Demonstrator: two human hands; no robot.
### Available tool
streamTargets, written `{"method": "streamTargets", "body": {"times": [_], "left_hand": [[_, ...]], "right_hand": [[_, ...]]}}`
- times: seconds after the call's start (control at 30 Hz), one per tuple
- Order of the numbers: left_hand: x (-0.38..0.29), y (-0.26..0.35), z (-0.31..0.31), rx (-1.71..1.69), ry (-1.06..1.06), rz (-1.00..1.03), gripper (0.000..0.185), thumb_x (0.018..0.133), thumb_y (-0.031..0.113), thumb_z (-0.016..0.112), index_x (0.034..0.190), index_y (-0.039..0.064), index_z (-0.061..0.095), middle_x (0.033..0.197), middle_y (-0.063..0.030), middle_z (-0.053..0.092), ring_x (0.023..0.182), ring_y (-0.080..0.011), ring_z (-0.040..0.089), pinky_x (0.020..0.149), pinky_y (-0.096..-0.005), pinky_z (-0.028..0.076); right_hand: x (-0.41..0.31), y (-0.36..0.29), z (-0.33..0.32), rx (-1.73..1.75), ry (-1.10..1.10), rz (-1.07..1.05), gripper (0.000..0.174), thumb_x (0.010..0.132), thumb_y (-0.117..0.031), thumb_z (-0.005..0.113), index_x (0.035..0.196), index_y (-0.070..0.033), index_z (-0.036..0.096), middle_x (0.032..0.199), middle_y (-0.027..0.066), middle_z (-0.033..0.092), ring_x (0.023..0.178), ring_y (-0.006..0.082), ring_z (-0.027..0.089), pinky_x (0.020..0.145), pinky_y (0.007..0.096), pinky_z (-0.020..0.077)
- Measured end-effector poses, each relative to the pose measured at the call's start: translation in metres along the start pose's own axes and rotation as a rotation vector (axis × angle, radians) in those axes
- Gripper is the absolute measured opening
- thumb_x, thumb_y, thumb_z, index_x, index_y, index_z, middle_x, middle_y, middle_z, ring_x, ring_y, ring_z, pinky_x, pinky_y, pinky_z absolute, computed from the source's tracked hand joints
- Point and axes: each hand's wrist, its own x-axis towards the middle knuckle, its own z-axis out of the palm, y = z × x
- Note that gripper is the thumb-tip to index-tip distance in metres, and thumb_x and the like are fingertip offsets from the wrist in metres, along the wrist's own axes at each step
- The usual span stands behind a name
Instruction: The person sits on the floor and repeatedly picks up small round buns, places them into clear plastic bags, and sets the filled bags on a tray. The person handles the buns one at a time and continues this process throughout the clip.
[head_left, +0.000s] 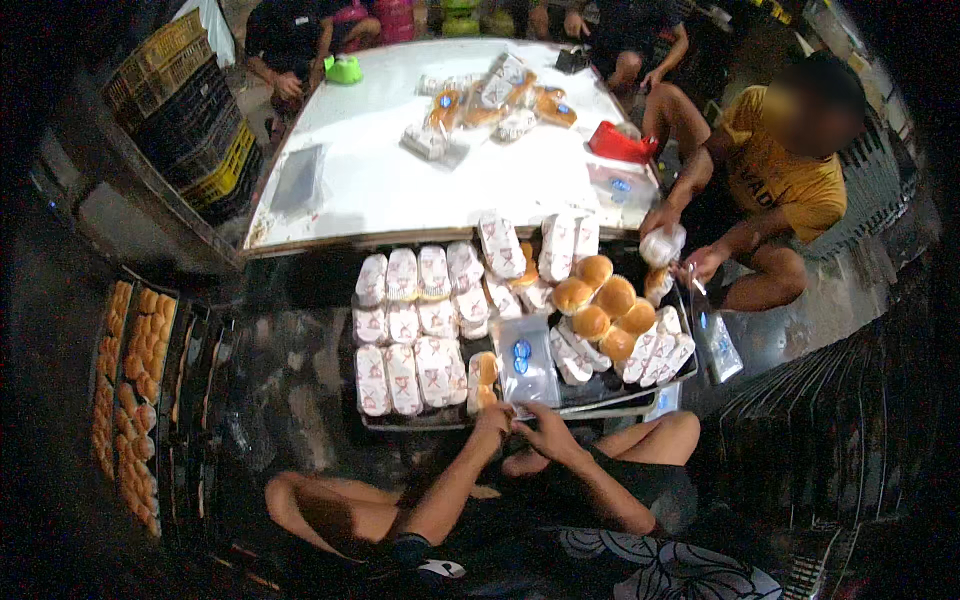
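My left hand (495, 420) and my right hand (546, 431) meet at the near end of clear plastic bags with blue print (529, 360), fingers pinching that edge. The bags lie on a dark tray (420, 426) before me. Left of them stand rows of buns in printed white paper (439, 367); one partly wrapped bun (484, 379) is right beside the bags. Unwrapped round brown buns (615, 296) are heaped at the right, on and among more wrapped ones (664, 349).
Behind the tray is a white table (375, 180) with bagged buns (495, 94) and a red item (621, 142). A co-worker (787, 165) at the right handles a bagged bun. Trays of buns (142, 360) lie at the left; stacked crates (187, 112) stand behind.
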Motion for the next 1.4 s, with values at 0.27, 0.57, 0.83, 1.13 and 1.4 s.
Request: {"method": "streamTargets", "body": {"times": [0.27, 0.57, 0.83, 1.13, 1.4], "left_hand": [[-0.034, 0.031, -0.057, -0.67, -0.026, -0.022, 0.016, 0.071, 0.014, 0.067, 0.081, 0.002, 0.064, 0.081, -0.0112, 0.064, 0.074, -0.0201, 0.061, 0.066, -0.0306, 0.048], [-0.095, 0.073, -0.088, -0.66, 0.447, 0.149, 0.012, 0.074, 0.008, 0.064, 0.085, 0.001, 0.065, 0.078, -0.0092, 0.059, 0.075, -0.0199, 0.057, 0.068, -0.0277, 0.044], [-0.101, 0.0, -0.105, -2.057, 0.254, -0.264, 0.046, 0.087, 0.028, 0.047, 0.128, 0.01, 0.035, 0.118, -0.015, 0.046, 0.109, -0.0281, 0.046, 0.089, -0.0375, 0.042], [-0.127, -0.067, -0.131, -1.899, 0.836, -0.192, 0.049, 0.084, 0.02, 0.051, 0.129, 0.009, 0.035, 0.114, -0.0103, 0.044, 0.104, -0.0272, 0.045, 0.093, -0.0431, 0.038], [-0.135, -0.089, -0.131, -1.859, 1.151, -0.307, 0.045, 0.083, 0.024, 0.049, 0.125, 0.012, 0.036, 0.113, -0.011, 0.046, 0.109, -0.0285, 0.045, 0.087, -0.0417, 0.041]], "right_hand": [[-0.04, 0.005, 0.013, -0.032, 0.233, 0.33, 0.02, 0.084, -0.02, 0.055, 0.083, -0.003, 0.046, 0.068, 0.0159, 0.049, 0.073, 0.029, 0.042, 0.059, 0.0429, 0.0379], [-0.019, -0.002, -0.018, 1.404, -0.154, 0.506, 0.036, 0.089, -0.021, 0.047, 0.118, -0.001, 0.047, 0.066, 0.002, 0.055, 0.046, 0.0117, 0.05, 0.038, 0.0223, 0.0383], [-0.003, -0.087, 0.052, 1.974, -0.164, 0.329, 0.048, 0.093, -0.026, 0.037, 0.136, -0.009, 0.023, 0.136, 0.0118, 0.033, 0.117, 0.0268, 0.041, 0.097, 0.0369, 0.0357], [0.107, 0.082, 0.073, -1.022, 0.049, -0.589, 0.047, 0.079, -0.024, 0.044, 0.126, -0.016, 0.04, 0.139, 0.0063, 0.028, 0.128, 0.0273, 0.025, 0.101, 0.0471, 0.0244], [0.094, 0.066, 0.036, -1.038, -0.28, -0.668, 0.042, 0.082, -0.027, 0.046, 0.123, -0.019, 0.043, 0.129, 0.0052, 0.041, 0.123, 0.0217, 0.034, 0.102, 0.0497, 0.0193]]}}
